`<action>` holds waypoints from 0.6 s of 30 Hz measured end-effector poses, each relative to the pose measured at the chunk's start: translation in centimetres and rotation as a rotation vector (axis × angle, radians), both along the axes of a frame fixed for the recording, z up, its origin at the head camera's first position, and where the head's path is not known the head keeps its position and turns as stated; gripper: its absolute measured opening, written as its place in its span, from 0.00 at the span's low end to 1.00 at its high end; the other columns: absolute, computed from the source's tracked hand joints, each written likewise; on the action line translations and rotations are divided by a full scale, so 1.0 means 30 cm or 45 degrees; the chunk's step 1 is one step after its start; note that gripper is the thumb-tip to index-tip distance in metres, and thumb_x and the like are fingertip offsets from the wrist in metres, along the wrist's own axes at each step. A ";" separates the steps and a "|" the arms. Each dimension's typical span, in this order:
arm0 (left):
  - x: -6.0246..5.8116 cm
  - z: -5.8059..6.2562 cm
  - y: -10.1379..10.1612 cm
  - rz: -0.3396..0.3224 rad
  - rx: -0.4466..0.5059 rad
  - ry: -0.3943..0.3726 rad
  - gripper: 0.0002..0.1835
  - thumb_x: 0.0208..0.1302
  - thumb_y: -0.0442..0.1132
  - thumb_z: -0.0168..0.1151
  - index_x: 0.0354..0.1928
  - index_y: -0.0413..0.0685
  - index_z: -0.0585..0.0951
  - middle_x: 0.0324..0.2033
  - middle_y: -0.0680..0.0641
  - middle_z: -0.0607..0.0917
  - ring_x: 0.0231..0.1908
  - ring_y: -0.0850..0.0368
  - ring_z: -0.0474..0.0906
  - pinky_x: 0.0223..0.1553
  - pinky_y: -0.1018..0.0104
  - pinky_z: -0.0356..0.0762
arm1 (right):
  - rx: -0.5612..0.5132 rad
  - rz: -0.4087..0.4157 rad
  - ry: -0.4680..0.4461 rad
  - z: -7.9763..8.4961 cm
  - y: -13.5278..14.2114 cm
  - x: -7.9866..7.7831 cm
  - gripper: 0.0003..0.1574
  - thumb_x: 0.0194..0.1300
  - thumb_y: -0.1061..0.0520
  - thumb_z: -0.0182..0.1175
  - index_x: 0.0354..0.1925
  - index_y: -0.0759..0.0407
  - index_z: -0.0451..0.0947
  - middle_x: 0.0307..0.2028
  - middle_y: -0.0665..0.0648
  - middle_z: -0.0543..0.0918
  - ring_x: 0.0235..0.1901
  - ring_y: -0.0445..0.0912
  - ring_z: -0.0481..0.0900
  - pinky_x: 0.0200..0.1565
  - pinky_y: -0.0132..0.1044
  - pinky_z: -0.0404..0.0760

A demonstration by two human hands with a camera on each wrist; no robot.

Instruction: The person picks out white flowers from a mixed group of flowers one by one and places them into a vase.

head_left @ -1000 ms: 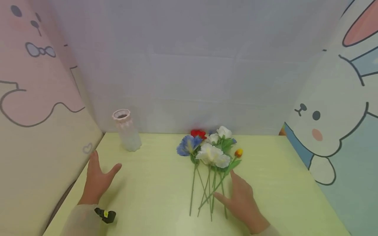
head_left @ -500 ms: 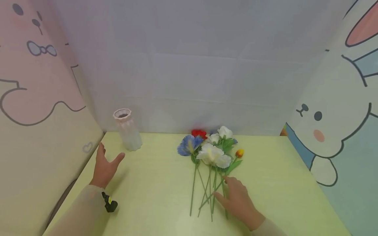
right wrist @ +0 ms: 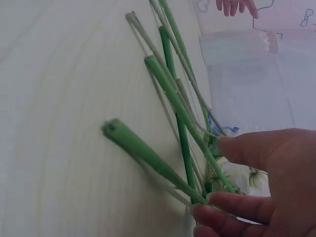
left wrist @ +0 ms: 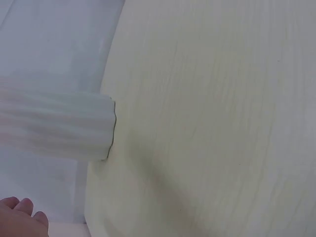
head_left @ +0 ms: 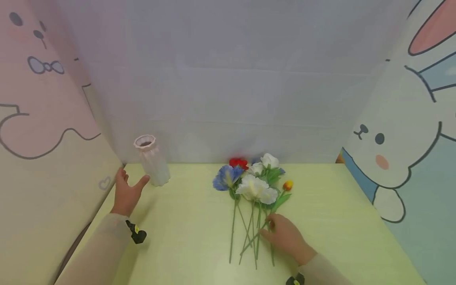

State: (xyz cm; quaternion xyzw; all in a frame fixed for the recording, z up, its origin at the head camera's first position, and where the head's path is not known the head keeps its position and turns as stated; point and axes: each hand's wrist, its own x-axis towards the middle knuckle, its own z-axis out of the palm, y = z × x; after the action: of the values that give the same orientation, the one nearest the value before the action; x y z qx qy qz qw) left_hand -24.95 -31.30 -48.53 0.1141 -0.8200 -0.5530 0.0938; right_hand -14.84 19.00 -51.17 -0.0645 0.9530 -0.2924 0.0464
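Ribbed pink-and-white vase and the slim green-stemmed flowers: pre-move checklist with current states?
1. Ribbed pink-and-white vase upright: ok, base on the pale yellow table.
2. No flowers sticking out of vase: ok.
3. Left hand holding vase: not ok, not wrapped round it.
4. Slim green stems uncrossed: not ok, several cross.
5. Right hand pinching one stem: not ok, right wrist view shows thumb and fingers apart.
6. Fingertip contact with a stem: cannot tell.

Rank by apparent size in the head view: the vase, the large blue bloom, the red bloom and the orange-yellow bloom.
1. Vase
2. Large blue bloom
3. Red bloom, as far as visible
4. Orange-yellow bloom
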 end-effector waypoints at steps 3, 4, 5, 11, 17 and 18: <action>-0.014 0.001 -0.013 0.017 0.006 -0.010 0.63 0.67 0.63 0.66 0.82 0.54 0.29 0.81 0.41 0.36 0.79 0.42 0.35 0.74 0.38 0.44 | 0.004 -0.012 0.008 -0.012 -0.010 -0.006 0.19 0.61 0.48 0.74 0.44 0.56 0.80 0.30 0.47 0.76 0.30 0.41 0.73 0.36 0.42 0.76; -0.018 0.001 -0.016 0.022 0.011 -0.010 0.63 0.67 0.63 0.66 0.82 0.54 0.29 0.81 0.41 0.36 0.79 0.42 0.36 0.74 0.39 0.44 | 0.003 -0.017 0.015 -0.014 -0.013 -0.007 0.18 0.61 0.49 0.75 0.43 0.55 0.80 0.30 0.47 0.76 0.30 0.41 0.73 0.36 0.42 0.76; -0.023 0.003 -0.019 0.024 0.015 -0.007 0.63 0.67 0.64 0.66 0.82 0.53 0.30 0.81 0.41 0.37 0.79 0.42 0.37 0.74 0.39 0.44 | 0.002 -0.020 0.027 -0.018 -0.016 -0.008 0.17 0.60 0.50 0.75 0.42 0.55 0.80 0.30 0.47 0.76 0.30 0.41 0.73 0.36 0.42 0.76; -0.054 0.005 -0.010 0.032 0.075 0.020 0.61 0.67 0.63 0.66 0.82 0.52 0.33 0.81 0.40 0.40 0.79 0.43 0.40 0.75 0.45 0.45 | 0.036 -0.018 0.103 -0.036 -0.028 -0.010 0.14 0.59 0.53 0.76 0.38 0.54 0.81 0.30 0.47 0.76 0.30 0.41 0.73 0.36 0.43 0.76; -0.075 -0.022 0.021 0.075 0.165 -0.003 0.60 0.66 0.64 0.66 0.82 0.52 0.36 0.81 0.44 0.45 0.79 0.48 0.43 0.76 0.52 0.46 | 0.029 -0.031 0.141 -0.047 -0.034 -0.014 0.10 0.60 0.56 0.74 0.36 0.53 0.81 0.30 0.47 0.77 0.31 0.42 0.75 0.38 0.44 0.78; -0.077 -0.026 0.024 0.083 0.178 0.000 0.60 0.66 0.64 0.66 0.82 0.52 0.36 0.81 0.44 0.46 0.79 0.49 0.43 0.76 0.52 0.46 | 0.023 -0.027 0.149 -0.047 -0.038 -0.017 0.08 0.61 0.57 0.73 0.35 0.53 0.81 0.30 0.47 0.77 0.31 0.42 0.75 0.38 0.45 0.78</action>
State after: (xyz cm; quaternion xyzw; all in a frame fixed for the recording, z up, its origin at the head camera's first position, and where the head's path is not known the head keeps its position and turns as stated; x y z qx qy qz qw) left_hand -27.25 -30.57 -49.29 0.1470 -0.7752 -0.6056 0.1034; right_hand -15.34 17.85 -52.58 -0.0709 0.9574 -0.2798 -0.0120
